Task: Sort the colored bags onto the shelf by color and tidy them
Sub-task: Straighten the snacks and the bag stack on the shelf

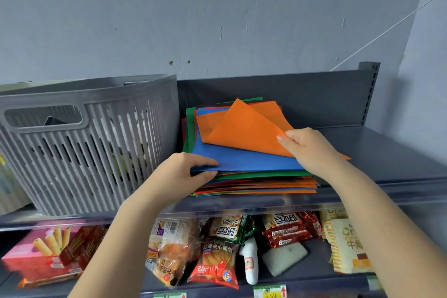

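A mixed stack of flat colored bags (254, 182) in orange, blue, green and red lies on the grey top shelf (387, 152). On top, an orange bag (242, 128) has its near right corner lifted and folded back, pinched by my right hand (307, 147). Under it lies a blue bag (242, 159). My left hand (186, 172) grips the stack's front left corner, thumb on the blue bag, fingers beneath.
A grey slotted plastic basket (79, 147) stands on the shelf just left of the stack. The shelf's back panel (302, 94) rises behind it. The shelf below holds snack packets (217, 254) and a pink box (46, 256).
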`<state>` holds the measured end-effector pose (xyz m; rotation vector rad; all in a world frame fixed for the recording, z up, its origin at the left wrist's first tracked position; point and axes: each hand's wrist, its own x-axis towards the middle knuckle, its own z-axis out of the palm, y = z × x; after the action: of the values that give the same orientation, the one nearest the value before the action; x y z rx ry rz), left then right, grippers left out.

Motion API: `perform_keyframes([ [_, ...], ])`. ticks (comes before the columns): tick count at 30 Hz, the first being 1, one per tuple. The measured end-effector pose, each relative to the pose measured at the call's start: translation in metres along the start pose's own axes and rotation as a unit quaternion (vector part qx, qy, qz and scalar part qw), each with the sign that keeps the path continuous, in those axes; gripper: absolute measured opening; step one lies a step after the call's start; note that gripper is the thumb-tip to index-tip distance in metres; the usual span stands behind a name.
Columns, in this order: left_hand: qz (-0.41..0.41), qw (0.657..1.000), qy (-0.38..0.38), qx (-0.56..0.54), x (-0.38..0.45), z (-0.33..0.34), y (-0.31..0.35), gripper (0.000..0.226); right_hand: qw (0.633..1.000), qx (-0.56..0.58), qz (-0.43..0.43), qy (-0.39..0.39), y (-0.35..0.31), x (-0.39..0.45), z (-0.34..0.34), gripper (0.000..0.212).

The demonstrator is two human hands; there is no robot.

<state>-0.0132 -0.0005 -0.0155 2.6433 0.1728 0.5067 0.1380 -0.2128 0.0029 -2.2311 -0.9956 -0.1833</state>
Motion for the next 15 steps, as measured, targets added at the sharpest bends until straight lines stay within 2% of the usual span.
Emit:
perform_keyframes([
  [3, 0.001, 1.0, 0.009, -0.01, 0.002, -0.001, 0.0, 0.026, 1.0, 0.005, 0.003, -0.008, 0.004, -0.003, -0.002, 0.045],
  [9, 0.005, 0.987, 0.159, 0.008, 0.007, 0.001, 0.007, 0.017, 1.0, 0.001, -0.011, -0.014, 0.002, -0.006, -0.003, 0.045],
  [15, 0.017, 0.974, 0.223, 0.023, 0.015, -0.001, 0.015, 0.014, 0.998, -0.016, -0.033, -0.045, -0.005, -0.006, 0.0, 0.044],
])
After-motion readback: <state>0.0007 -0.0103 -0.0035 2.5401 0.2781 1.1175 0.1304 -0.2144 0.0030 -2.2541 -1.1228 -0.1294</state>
